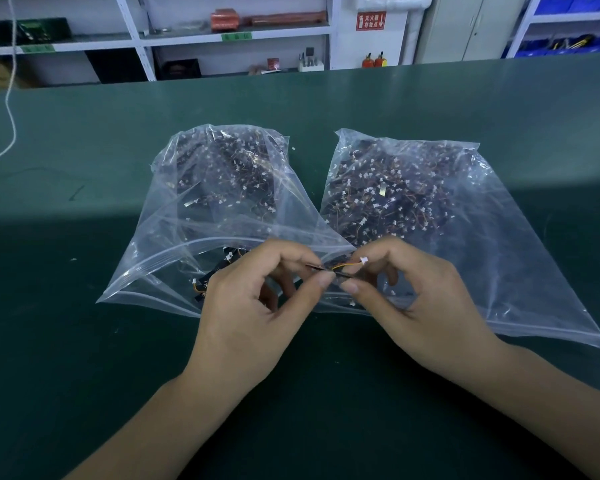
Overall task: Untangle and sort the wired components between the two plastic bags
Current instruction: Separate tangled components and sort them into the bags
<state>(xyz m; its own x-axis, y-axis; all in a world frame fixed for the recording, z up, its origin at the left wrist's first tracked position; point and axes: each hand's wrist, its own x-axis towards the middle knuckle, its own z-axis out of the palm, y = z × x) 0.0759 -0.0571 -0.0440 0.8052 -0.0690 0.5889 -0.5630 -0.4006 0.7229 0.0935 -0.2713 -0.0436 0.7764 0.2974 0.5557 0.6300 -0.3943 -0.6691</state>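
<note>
Hands meet low over a green surface (84, 341), pinching one small wired component (333, 268) between them just in front of two clear plastic bags. The left hand (257, 306) grips the dark strip end between thumb and forefinger; the right hand (406, 292) pinches the other end, where thin orange and yellow wires lead to a white connector (363, 260). The left bag (174, 271), at 11 o'clock from the hands, lies open with a few pieces near its mouth; the right bag (499, 271), at 1 o'clock, holds a dense tangle. The step in hand appears to be freeing a single piece. The next move likely calls for a gentle pull apart without straining the wires, then a drop into the proper bag.
</note>
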